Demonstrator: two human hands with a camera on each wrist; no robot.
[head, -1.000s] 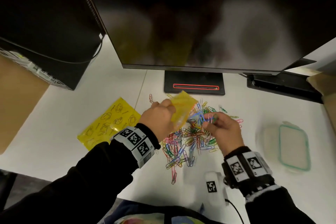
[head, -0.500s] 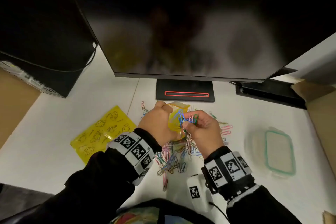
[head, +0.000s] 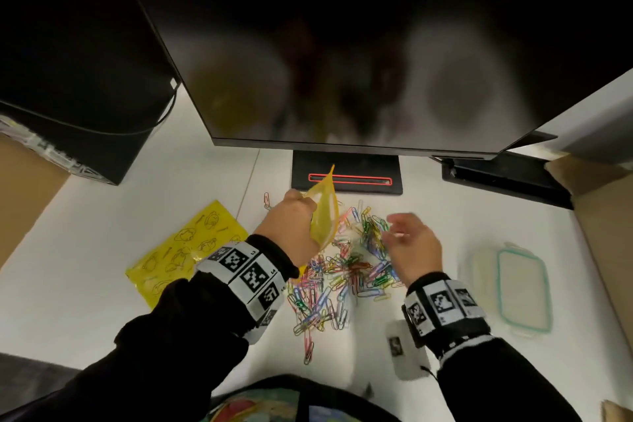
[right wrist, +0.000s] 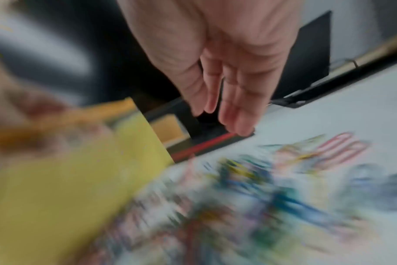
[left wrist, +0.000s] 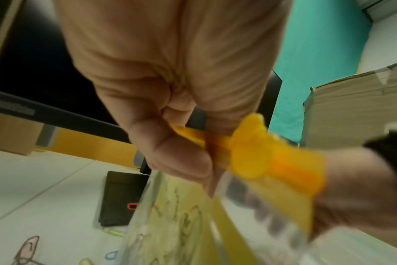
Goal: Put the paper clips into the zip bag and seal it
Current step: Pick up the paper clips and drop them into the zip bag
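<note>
My left hand (head: 294, 216) grips a small yellow zip bag (head: 324, 212) by its top edge and holds it above the table; in the left wrist view the fingers (left wrist: 181, 157) pinch the bag's orange zip strip (left wrist: 249, 148). A pile of coloured paper clips (head: 342, 271) lies spread on the white table below both hands. My right hand (head: 407, 240) hovers over the pile's right side, fingers straight and relaxed, holding nothing; the right wrist view shows its empty fingers (right wrist: 229, 100) above the blurred clips (right wrist: 249, 188) and the yellow bag (right wrist: 68, 179).
A second yellow bag (head: 185, 250) lies flat at the left. A clear lidded container (head: 513, 288) sits at the right. The monitor stand (head: 346, 175) and large screen rise just behind the clips. A small white device (head: 404, 349) lies near my right wrist.
Half a second ago my right hand held a bunch of clips at the bag's mouth. It has since let go and drawn back to the right, empty. The left hand still holds the bag.
</note>
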